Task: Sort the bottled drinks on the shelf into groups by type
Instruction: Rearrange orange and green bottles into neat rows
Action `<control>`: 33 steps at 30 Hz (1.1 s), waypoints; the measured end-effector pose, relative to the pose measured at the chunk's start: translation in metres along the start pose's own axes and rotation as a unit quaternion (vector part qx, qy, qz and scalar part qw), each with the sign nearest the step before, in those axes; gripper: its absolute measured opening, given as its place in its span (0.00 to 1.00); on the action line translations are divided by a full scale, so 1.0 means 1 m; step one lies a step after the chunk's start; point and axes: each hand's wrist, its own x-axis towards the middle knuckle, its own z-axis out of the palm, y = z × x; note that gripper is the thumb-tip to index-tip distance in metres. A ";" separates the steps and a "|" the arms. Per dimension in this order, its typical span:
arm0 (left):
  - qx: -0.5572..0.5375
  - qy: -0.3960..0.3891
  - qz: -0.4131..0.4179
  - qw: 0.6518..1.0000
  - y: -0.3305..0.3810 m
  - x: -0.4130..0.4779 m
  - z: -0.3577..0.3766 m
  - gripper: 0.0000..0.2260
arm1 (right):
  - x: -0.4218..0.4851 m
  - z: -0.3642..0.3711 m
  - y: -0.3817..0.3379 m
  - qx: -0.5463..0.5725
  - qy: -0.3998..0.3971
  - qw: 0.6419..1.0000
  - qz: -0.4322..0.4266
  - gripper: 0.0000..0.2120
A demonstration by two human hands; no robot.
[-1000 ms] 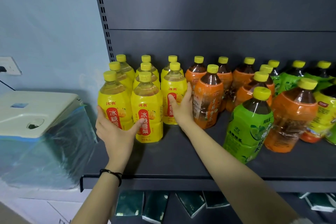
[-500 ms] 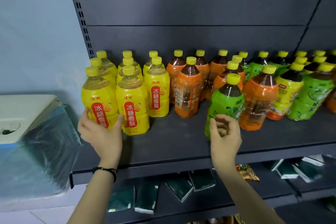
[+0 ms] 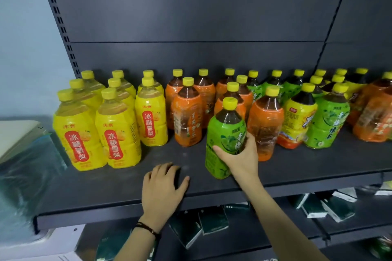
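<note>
Your right grip (image 3: 239,155) is wrapped round the green-label bottle (image 3: 226,133), stray in front of the orange bottles (image 3: 186,116) on the shelf (image 3: 297,167). Your left grip (image 3: 163,188) rests spread, empty. Next, probably carry it right, to the green group (image 3: 326,123).

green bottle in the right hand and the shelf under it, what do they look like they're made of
The green bottle looks like clear plastic: dark drink shows through above a glossy, crinkled film label, under a matte yellow cap. The shelf seems painted metal, dark grey and matte, with a thin folded front lip.
</note>
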 end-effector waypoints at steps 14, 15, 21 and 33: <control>0.048 -0.004 -0.100 0.994 0.020 -0.008 0.004 0.18 | 0.018 -0.117 0.054 0.040 0.033 0.998 -0.045 0.48; 0.050 -0.005 -0.123 0.991 0.026 -0.009 0.005 0.14 | 0.024 -0.126 0.059 0.046 0.042 0.997 -0.045 0.48; 0.050 0.039 -0.153 0.986 0.108 0.002 0.009 0.07 | 0.070 -0.165 0.080 0.066 0.001 0.998 -0.018 0.52; -0.419 0.126 -0.168 0.883 0.280 0.094 0.035 0.46 | 0.096 -0.188 0.090 0.129 -0.172 0.977 -0.007 0.56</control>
